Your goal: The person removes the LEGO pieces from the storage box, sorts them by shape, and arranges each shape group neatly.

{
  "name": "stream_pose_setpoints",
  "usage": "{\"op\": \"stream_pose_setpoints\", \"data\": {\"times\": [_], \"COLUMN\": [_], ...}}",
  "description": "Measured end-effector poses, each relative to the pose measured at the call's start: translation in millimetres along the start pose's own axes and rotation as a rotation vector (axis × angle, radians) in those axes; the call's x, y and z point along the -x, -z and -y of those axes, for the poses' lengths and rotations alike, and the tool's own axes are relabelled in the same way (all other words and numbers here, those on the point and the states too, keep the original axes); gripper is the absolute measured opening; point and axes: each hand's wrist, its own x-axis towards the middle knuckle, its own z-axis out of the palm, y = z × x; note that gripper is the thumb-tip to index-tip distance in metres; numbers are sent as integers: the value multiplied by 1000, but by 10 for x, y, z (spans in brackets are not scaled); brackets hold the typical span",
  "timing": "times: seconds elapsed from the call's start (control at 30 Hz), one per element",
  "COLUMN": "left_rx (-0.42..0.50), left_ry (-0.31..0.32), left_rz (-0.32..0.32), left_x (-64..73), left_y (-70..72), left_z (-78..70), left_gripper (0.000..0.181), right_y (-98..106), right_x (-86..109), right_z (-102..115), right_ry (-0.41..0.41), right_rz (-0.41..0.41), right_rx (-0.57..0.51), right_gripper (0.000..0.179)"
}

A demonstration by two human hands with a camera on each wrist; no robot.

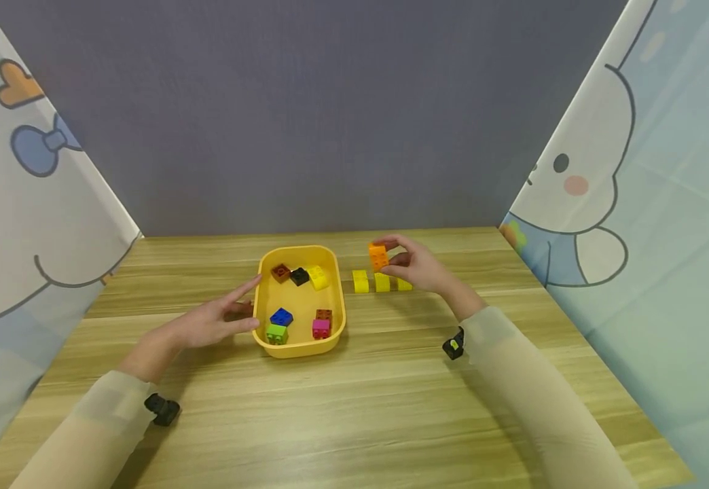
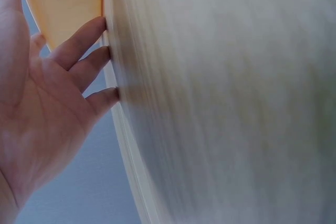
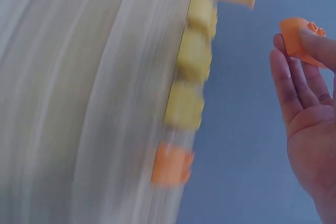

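My right hand point(image 1: 423, 269) pinches an orange toy brick point(image 1: 378, 258) between thumb and fingers, raised above the table. Below it stands a row of three yellow bricks point(image 1: 360, 282); the hand partly covers the far end. The right wrist view reveals another orange brick point(image 3: 171, 165) at the end of that row, hidden in the head view. My left hand point(image 1: 210, 323), fingers spread, touches the left side of a yellow tray point(image 1: 299, 350). Inside are a brown brick point(image 1: 280, 273), a black brick point(image 1: 299, 276), a yellow brick point(image 1: 317, 277), a blue brick point(image 1: 282, 317) and a green brick point(image 1: 277, 334).
At the tray's near right corner, a pink brick point(image 1: 321, 329) sits beside a reddish-brown brick point(image 1: 324, 315). The wooden table point(image 1: 330, 421) meets a grey panel point(image 1: 324, 122) at the back. Cartoon-printed sheets point(image 1: 654, 204) flank both sides.
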Motion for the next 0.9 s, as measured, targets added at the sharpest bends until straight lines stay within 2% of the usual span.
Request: {"op": "stream_pose_setpoints", "data": {"times": [0.13,0.4,0.57,0.9], "left_rx": [-6,9,10,8], "left_ry": [-1,6,10,7], "left_rz": [0,5,3,2], "left_x": [-8,0,2,-4], "left_y": [-5,-3,-11,-11], "left_z": [-3,-22,-21,-14], "left_gripper": [94,94,95,94], "right_y": [262,644,742,866], "right_x": [143,343,408,480], "right_z": [-152,-374,-452,-597], "right_ry": [-92,-189,-221,-219], "right_rz": [-43,-118,-132,-143], "right_rx": [-27,51,63,100], "right_gripper": [56,60,63,61]}}
